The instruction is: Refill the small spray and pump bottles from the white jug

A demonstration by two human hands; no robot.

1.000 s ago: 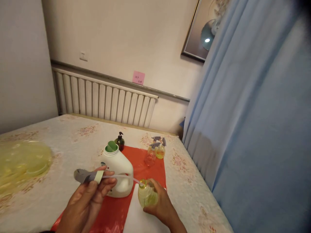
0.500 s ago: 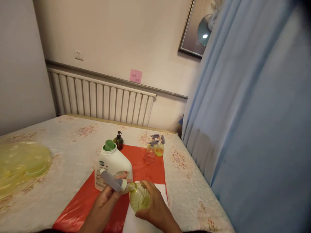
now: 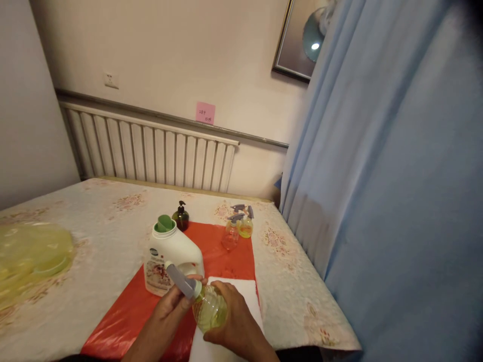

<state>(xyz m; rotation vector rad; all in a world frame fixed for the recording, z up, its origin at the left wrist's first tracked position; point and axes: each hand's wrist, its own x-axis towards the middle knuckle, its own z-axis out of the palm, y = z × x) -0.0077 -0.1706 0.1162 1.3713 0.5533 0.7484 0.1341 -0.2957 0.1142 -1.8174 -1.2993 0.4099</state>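
Left hand: the left hand (image 3: 171, 306) pinches the grey trigger spray head (image 3: 181, 280) at its pale collar, thumb and fingers closed round it, the head seated on the neck of the small bottle.
Right hand: the right hand (image 3: 234, 324) wraps the round clear spray bottle (image 3: 210, 312) from the right and below, fingers curled against its wall — the bottle is raised and tilted, its neck toward the left hand.
Bottle contents: pale yellow-green liquid fills much of the body.
Position: the bottle is held above the near edge of the worktop (image 3: 113, 226), over a white sheet (image 3: 241, 291) that lies on a red mat (image 3: 222, 256).
Step in hand: judged from the grip, the spray head is being fitted or screwed onto the bottle neck; whether the thread is fully home cannot be told.
Next move calls for: a steady hold by the right hand while the left turns the collar square to the neck — a skewed collar could cross-thread and leak.
Neighbouring items: a white detergent jug (image 3: 171, 256) with a green open cap stands just behind the hands on the mat; a dark pump bottle (image 3: 181, 217) sits behind it; two small filled spray bottles (image 3: 237, 229) stand near the mat's far right corner.
Left edge: a translucent yellow basin (image 3: 33, 251).
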